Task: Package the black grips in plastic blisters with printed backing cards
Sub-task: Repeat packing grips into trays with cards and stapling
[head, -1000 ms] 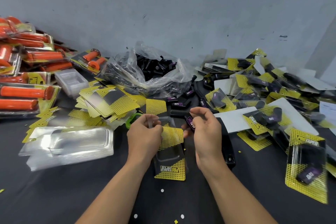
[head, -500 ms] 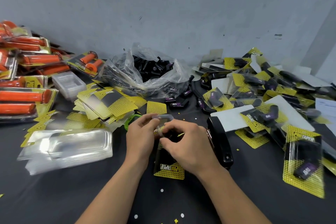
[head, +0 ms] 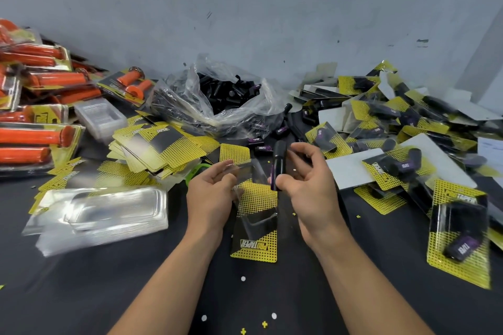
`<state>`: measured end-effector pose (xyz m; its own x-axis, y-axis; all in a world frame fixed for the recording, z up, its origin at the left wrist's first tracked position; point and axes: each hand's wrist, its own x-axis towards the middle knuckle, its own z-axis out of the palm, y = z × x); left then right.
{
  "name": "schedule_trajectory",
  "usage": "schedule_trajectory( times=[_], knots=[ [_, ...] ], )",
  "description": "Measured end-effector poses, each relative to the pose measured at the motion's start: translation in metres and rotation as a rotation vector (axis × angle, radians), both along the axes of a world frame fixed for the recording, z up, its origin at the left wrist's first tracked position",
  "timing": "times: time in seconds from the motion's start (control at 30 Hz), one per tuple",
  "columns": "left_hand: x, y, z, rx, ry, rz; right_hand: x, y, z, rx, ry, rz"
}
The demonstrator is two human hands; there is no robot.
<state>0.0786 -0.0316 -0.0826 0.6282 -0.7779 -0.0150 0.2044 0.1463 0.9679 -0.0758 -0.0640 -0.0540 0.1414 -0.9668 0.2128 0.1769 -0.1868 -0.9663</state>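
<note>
Right grip (head: 313, 193) closed low on black piece (head: 279, 163), upright at frame centre; left grip (head: 211, 196) pinching blister (head: 246, 171) over card (head: 255, 226) on table (head: 81, 294). Risks: piece tipping from low pinch; blister skewing off card

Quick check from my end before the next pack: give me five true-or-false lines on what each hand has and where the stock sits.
1. The right hand holds a black grip upright. True.
2. The left hand holds an orange grip. False: it holds a clear blister over the backing card.
3. The bag of loose black grips sits at the back, near the wall. True.
4. The orange packs are piled on the person's right. False: they are on the left.
5. The stack of empty clear blisters lies left of the hands. True.
</note>
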Motion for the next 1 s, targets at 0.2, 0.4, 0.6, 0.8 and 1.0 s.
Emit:
schedule_trajectory(
  times=[0.2,0.4,0.6,0.8,1.0],
  knots=[
    [-0.001,0.002,0.001,-0.024,-0.003,0.007,0.002,0.003,-0.004,0.037,0.185,0.124],
    [-0.002,0.001,0.001,-0.056,-0.021,0.035,0.000,0.004,0.004,0.039,0.140,0.015],
    [-0.001,0.002,0.002,-0.040,-0.033,0.039,0.004,0.014,0.001,-0.268,0.507,-0.109],
    [-0.002,0.003,0.000,-0.002,-0.168,0.039,0.025,0.026,-0.010,-0.376,0.837,-0.033],
    [-0.003,0.001,-0.003,0.006,-0.184,-0.006,0.022,0.027,-0.004,-0.443,0.989,-0.085]
  ],
)
